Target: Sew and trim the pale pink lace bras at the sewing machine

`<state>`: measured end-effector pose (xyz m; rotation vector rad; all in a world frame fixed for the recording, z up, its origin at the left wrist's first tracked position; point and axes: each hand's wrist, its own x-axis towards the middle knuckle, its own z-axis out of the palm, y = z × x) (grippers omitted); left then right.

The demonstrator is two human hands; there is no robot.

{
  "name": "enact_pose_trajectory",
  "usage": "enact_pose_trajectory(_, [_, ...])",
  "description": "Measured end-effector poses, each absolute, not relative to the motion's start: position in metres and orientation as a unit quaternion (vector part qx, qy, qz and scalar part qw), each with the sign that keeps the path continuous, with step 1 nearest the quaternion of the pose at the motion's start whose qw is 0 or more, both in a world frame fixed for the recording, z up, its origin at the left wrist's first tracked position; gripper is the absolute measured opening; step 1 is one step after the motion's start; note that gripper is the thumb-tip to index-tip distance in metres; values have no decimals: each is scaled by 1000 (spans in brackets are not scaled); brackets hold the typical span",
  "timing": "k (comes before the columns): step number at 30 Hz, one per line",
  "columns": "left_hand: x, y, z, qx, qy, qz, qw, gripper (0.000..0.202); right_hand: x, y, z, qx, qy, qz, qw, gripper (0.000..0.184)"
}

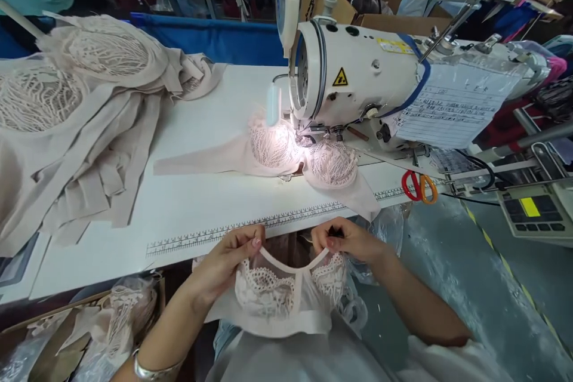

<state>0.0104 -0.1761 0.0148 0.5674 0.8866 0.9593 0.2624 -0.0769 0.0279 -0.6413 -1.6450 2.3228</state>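
Note:
Both my hands hold a pale pink lace bra piece [280,295] over my lap, just below the table's front edge. My left hand [228,256] pinches its upper left edge, fingers closed. My right hand [349,242] grips the upper right edge and also holds a small dark object I cannot make out. A second lace bra [286,152] lies under the lit needle area of the white sewing machine [358,77].
A pile of beige lace bras [76,113] covers the table's left side. The white table [197,197] has a ruler strip along its front edge. Red and orange scissors [418,186] lie at the right. A box of lace pieces [102,322] sits lower left. A control panel [535,212] stands far right.

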Motion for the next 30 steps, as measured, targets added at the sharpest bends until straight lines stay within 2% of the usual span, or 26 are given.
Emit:
enact_pose_trajectory(6, [29,-180,5,82,327,530,778,44,255,-81,9,-230,-456,847,147,58])
enact_pose_trajectory(12, [35,-183,-1,52,265,544,795,37,254,-85,2,-199,-422,869,164,57])
enact_pose_trajectory(16, [35,-184,0,49,271,544,793,33,256,-84,4,-196,-448,855,171,57])
enact_pose_trajectory(23, [36,-180,6,56,285,540,790,38,259,-79,8,-202,-503,822,174,58])
enact_pose_trajectory(30, [39,-176,15,89,278,527,798,43,262,-66,22,-179,-629,749,106,59])
